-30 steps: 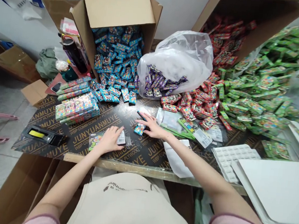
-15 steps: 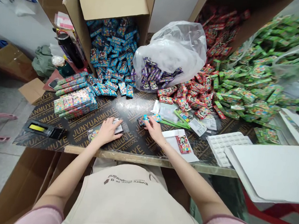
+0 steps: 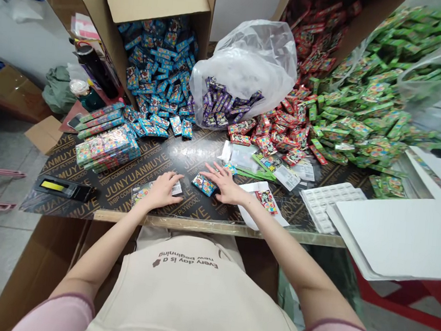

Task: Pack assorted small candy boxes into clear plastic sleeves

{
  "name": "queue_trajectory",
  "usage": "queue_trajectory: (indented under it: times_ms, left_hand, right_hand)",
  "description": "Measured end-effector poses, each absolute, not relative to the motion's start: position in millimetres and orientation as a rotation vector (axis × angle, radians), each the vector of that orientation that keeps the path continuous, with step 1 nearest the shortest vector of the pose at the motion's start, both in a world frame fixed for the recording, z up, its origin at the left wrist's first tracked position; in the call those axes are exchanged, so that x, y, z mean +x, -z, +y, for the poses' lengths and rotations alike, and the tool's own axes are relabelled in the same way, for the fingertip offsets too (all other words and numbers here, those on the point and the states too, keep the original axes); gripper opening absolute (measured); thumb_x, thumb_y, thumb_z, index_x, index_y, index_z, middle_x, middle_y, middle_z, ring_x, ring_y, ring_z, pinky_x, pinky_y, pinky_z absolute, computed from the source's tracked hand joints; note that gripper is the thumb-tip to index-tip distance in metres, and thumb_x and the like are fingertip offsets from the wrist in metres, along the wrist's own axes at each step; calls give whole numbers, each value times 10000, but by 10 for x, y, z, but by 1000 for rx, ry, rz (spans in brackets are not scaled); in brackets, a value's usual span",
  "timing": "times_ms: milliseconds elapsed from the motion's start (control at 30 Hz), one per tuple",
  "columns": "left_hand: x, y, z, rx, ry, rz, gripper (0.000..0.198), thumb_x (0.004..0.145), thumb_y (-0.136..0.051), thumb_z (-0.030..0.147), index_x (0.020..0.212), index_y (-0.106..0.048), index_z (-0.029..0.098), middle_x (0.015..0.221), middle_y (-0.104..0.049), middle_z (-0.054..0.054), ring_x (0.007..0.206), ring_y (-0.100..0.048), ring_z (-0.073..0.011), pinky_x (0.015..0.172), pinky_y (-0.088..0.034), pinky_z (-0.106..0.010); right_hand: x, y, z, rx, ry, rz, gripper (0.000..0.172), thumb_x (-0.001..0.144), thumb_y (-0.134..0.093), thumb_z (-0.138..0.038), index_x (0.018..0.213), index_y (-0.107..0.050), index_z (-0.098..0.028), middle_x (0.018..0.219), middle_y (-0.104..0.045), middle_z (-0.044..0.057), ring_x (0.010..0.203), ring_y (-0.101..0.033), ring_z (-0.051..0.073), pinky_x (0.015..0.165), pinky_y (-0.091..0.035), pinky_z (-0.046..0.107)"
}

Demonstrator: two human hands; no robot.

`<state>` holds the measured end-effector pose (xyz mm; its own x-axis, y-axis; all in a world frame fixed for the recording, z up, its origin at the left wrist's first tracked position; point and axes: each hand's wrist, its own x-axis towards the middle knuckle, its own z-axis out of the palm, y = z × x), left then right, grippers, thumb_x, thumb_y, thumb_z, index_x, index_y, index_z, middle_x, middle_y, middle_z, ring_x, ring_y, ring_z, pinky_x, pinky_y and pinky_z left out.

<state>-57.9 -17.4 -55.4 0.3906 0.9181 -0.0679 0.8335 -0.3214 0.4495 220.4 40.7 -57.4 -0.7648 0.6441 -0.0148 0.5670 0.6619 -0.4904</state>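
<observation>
My left hand (image 3: 163,190) rests with spread fingers over a clear flat packet (image 3: 141,193) that has a colourful print and a white label; its middle is hidden under the hand. My right hand (image 3: 224,184) is spread beside a blue packet (image 3: 203,183), its fingertips over the packet's right end. Another blue packet (image 3: 230,168) lies just beyond that hand, partly covered by the fingers. Under my right wrist is a white sheet (image 3: 247,215) with a red packet (image 3: 267,201) on it.
Stacked wrapped packs (image 3: 108,148) and a tape dispenser (image 3: 62,188) are at left. Behind lie blue packets (image 3: 163,62), a plastic bag (image 3: 253,60) with purple packets, red packets (image 3: 286,120) and green packets (image 3: 363,121). Label sheets (image 3: 327,203) and white boards (image 3: 399,238) sit right.
My right hand has opened from its pinch on the blue packets and moved slightly; one packet now shows flat beside it. My left hand stays over the clear packet. The view has shifted a little.
</observation>
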Motion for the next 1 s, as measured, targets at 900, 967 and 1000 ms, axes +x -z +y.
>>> queue_trajectory:
  times_ms: [900, 967, 1000]
  left_hand:
    - [-449, 453, -47, 2249, -447, 1419, 1263, 613, -762, 266, 1515, 119, 201, 1281, -543, -138, 1118, -515, -305, 984, -380, -459]
    - [-464, 394, -45, 2281, -386, 1335, 1247, 618, -752, 252, 1517, 112, 212, 1302, -537, -130, 1148, -503, -304, 1004, -365, -458]
    - [-459, 372, -54, 2288, -365, 1292, 1244, 617, -750, 249, 1519, 107, 217, 1312, -534, -127, 1159, -499, -304, 1013, -358, -459]
  right_hand:
    - [1917, 685, 191, -594, -610, -2489, 737, 703, -690, -631, 1252, -567, -155, 1097, -533, 156, 1015, -503, 282, 906, -425, 475]
    - [1925, 656, 224, -641, -643, -2455, 720, 701, -694, -626, 1245, -574, -169, 1100, -535, 144, 1012, -512, 275, 903, -431, 461]
    - [1934, 637, 249, -677, -638, -2451, 711, 701, -695, -623, 1238, -580, -171, 1097, -538, 142, 1008, -515, 277, 900, -432, 463]
